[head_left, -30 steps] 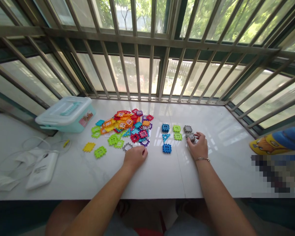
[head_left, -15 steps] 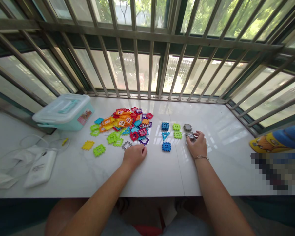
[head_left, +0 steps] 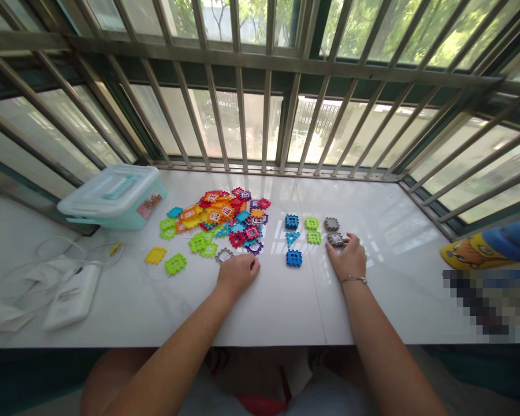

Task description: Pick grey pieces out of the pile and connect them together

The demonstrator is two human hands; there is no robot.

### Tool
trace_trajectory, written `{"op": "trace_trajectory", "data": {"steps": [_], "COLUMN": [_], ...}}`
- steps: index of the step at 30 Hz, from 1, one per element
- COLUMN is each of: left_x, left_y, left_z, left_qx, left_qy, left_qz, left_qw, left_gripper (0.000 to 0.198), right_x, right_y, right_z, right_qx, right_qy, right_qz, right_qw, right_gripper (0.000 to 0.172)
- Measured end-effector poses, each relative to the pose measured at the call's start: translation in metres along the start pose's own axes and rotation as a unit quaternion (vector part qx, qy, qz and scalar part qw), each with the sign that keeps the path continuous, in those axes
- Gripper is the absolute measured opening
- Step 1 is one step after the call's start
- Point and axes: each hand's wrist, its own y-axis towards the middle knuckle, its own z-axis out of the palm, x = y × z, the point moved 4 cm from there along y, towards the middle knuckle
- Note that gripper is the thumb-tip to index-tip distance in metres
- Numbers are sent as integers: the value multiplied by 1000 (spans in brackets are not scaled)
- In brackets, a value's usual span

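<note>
By barred window (head_left: 255,127), white tbl (head_left: 281,312): L hand (head_left: 237,274) fisted, R hand (head_left: 348,257) spread (prob. touching gray pc (head_left: 335,238)).

l hand (head_left: 237,273) curled nr mixed pile (head_left: 220,211), r hand (head_left: 349,259) at gray pcs (head_left: 334,238) on wht tbl (head_left: 279,309).

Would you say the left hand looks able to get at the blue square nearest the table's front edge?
Likely yes: the left hand is to the left of the blue square, with no piece lying between them.
</note>
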Motion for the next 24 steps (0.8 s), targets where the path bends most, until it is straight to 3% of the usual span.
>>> {"op": "trace_trajectory", "data": {"steps": [13, 24], "left_x": [0, -1], "left_y": [-1, 0], "left_z": [1, 1], "left_qx": [-24, -25], "left_qy": [8, 4], "left_qz": [8, 12], "left_qw": [1000, 1000], "left_gripper": [33, 33], "right_x": [3, 5], "right_y": [1, 0], "right_z": [-2, -4], "right_qx": [20, -2], "right_qy": [-24, -18], "right_qz": [8, -13], "right_qw": [999, 1000], "right_gripper": [72, 70]}}
